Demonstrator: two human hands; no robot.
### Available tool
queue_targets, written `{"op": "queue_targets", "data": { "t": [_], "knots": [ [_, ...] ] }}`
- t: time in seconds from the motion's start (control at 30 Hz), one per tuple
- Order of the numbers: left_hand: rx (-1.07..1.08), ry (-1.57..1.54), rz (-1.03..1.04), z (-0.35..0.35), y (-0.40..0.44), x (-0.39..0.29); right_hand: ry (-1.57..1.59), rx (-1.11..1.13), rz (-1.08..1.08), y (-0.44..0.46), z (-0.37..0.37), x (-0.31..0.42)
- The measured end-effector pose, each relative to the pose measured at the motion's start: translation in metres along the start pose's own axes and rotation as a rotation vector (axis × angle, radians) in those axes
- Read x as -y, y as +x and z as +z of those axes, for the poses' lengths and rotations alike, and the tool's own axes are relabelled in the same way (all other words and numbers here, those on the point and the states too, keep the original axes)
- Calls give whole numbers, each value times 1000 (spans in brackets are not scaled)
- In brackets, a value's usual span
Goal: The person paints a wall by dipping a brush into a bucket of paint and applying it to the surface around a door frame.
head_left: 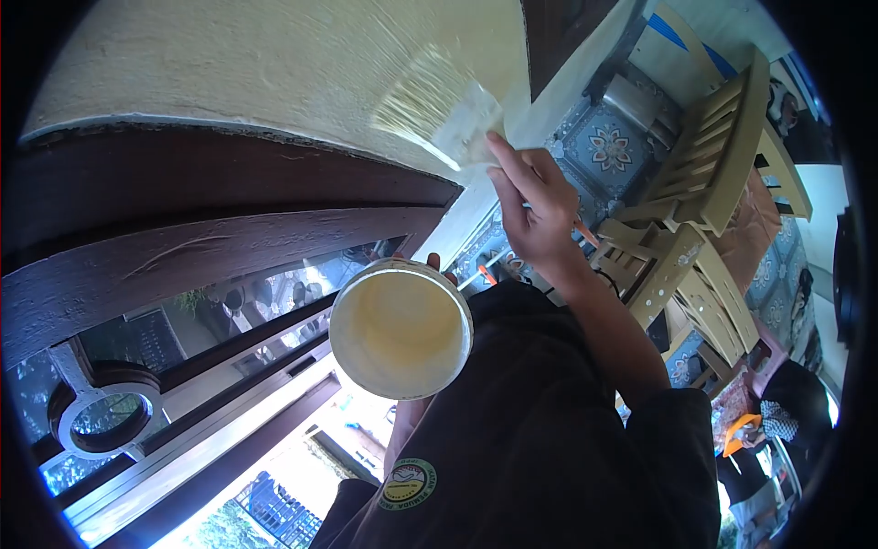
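Note:
My right hand point(540, 206) is closed around the handle of a wide paint brush point(471, 123). Its pale, paint-coated bristles lie against the cream wall point(229, 64), or very close to it. Below the brush, my left hand point(433, 263) holds a round white paint bucket point(401, 329). Only a few fingertips show past the rim; the bucket hides the rest of that hand. Cream paint coats the inside and bottom of the bucket, whose mouth faces me. Brush strokes mark the wall around the bristles.
A dark brown wooden frame point(229, 178) borders the wall, with glass panes point(247, 297) beneath it. To the right, a yellowish wooden bench point(709, 156) stands on blue patterned floor tiles point(608, 151). Another person point(791, 416) is at the lower right, near an orange object point(739, 434).

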State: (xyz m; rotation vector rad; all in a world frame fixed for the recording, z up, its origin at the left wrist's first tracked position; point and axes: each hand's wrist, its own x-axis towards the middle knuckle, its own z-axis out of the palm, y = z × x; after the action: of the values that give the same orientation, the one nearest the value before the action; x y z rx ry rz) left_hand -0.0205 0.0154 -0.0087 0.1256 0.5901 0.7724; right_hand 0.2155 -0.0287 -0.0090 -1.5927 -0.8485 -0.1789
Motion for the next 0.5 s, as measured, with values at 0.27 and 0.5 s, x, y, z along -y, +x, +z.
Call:
{"op": "queue_targets", "data": {
  "t": [0.27, 0.5],
  "knots": [
    [263, -77, -139, 8, 0, -3, -149, 14, -90, -13, 31, -46],
    [208, -222, -232, 10, 1, -3, -142, 139, 96, -86, -4, -80]
  ]
}}
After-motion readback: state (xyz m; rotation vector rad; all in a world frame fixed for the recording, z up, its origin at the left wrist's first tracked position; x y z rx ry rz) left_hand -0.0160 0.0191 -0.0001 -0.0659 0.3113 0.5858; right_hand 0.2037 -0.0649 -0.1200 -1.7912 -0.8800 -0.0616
